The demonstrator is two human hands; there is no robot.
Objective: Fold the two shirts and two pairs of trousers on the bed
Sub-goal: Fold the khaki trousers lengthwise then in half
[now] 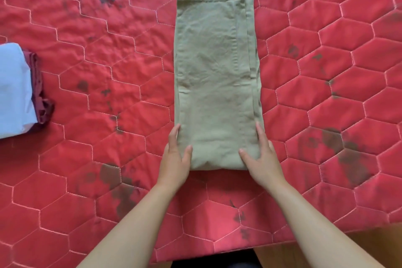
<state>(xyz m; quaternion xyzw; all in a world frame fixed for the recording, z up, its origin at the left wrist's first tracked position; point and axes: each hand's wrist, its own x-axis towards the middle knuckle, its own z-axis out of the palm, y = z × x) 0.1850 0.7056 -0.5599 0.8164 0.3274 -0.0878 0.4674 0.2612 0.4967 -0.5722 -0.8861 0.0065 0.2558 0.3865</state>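
Olive-green trousers lie folded into a long narrow strip in the middle of the red quilted bed, running away from me. My left hand rests against the near left corner, thumb on top of the cloth and fingers straight along the side edge. On the near right corner my right hand mirrors it, thumb on the fabric and fingers along the right edge. A folded light-blue garment sits on a folded maroon garment at the left edge of the view.
The quilt has hexagon stitching and dark stains. Its near edge ends just below my forearms, with a wooden floor showing at the lower right.
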